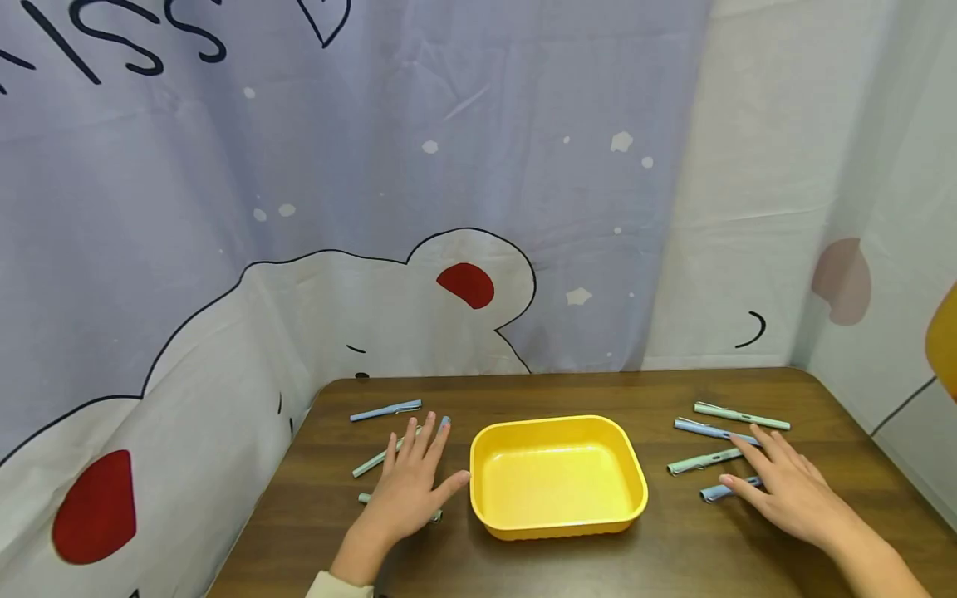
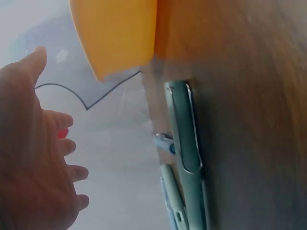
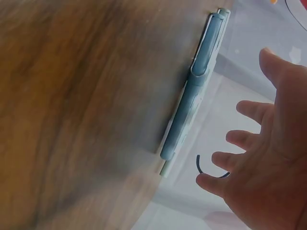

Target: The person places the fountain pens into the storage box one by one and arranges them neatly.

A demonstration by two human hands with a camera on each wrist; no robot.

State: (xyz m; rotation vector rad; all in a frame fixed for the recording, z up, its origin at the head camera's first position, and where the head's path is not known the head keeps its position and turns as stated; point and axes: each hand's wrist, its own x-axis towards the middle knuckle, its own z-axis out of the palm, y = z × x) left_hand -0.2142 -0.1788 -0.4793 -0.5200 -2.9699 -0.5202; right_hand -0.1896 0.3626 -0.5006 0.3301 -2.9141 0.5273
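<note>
My left hand (image 1: 407, 490) is spread palm down above the pens at the left, its thumb tip beside the near-left wall of a yellow tray (image 1: 561, 531). Under it lies a green pen (image 2: 184, 134), mostly covered in the head view. Farther off are a second green pen (image 1: 368, 465), a blue pen (image 1: 385, 410) and the tip of another blue one. On the right, my right hand (image 1: 796, 490) hovers with fingers extended over a blue pen (image 1: 719, 492), a green pen (image 1: 699, 462) and another blue pen (image 1: 706, 428). Neither hand holds anything.
A green pen (image 1: 740, 415) lies farthest back on the right. The yellow tray stands mid-table with nothing in it. Behind the brown wooden table (image 1: 523, 399) hangs a printed curtain (image 1: 583, 208), which also runs along the right side.
</note>
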